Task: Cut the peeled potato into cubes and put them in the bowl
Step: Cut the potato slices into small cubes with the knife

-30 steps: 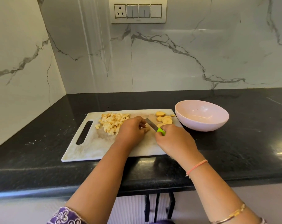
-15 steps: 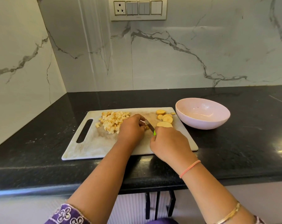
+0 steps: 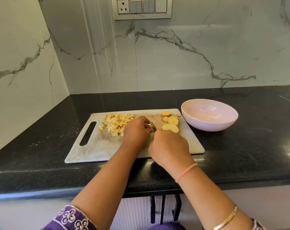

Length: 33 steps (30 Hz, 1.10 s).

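Black polished stone countertop [image 3: 41, 146] fills most of my feed, backed by white marble wall panels with grey veins [image 3: 174, 63] that meet in a corner at eleven o'clock; a cream switch plate with one socket [image 3: 143, 7] sits on the wall at twelve o'clock. I see a white, faintly marbled rectangular cutting board [image 3: 94, 150] lying flat on the counter, its long handle slot [image 3: 88, 133] at the nine o'clock end; a heap of pale yellow potato cubes [image 3: 117, 122] lies on the board towards ten o'clock; a few round potato slices [image 3: 170, 123] lie overlapping towards the board's two o'clock corner. A pale pink round bowl [image 3: 207, 126] stands on the counter just beside that corner, at two o'clock from the hands. Near the board's middle the left hand [image 3: 136, 131] is knuckles-up with fingers curled down, their tips holding a small potato piece [image 3: 151, 129] against the board, touching the edge of the cube heap at its nine o'clock side; the right hand [image 3: 169, 146] is closed in a fist round the handle of a small steel-bladed knife [image 3: 153, 126]; I can see only the blade, which points to eleven o'clock and meets the piece beside the left fingertips. A pink thread band [image 3: 186, 172] circles the right wrist and a thin gold bangle [image 3: 226, 219] sits further up that forearm; a purple embroidered sleeve [image 3: 71, 219] covers the left arm at seven o'clock.
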Tool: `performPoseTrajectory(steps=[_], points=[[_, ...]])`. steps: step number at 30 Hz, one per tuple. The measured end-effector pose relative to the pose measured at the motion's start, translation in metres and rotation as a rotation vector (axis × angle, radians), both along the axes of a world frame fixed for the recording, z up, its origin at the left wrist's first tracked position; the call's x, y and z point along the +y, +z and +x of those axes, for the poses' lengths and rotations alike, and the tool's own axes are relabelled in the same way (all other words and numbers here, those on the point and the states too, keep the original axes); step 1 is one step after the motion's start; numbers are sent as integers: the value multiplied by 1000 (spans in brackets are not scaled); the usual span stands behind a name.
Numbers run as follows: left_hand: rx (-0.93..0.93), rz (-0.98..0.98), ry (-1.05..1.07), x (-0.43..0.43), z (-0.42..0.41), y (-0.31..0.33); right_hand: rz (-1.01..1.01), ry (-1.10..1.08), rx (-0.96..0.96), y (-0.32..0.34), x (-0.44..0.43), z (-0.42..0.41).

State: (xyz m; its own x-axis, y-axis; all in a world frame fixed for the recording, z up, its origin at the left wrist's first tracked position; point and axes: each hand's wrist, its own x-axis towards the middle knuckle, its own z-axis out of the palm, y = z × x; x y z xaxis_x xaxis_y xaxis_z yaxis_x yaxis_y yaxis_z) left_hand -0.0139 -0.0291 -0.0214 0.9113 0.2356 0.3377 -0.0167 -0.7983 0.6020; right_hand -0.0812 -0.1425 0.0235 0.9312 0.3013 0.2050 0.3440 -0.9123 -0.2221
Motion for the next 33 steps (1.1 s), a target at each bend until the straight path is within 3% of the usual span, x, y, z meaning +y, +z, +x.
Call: performPoseTrajectory(steps=[13,33], points=[[2,17,26,3,5,-2,11,83,-64,-4,1,-32],[-8,23,-46,-9,-2,5,168,-53,44,19,-45,-5]])
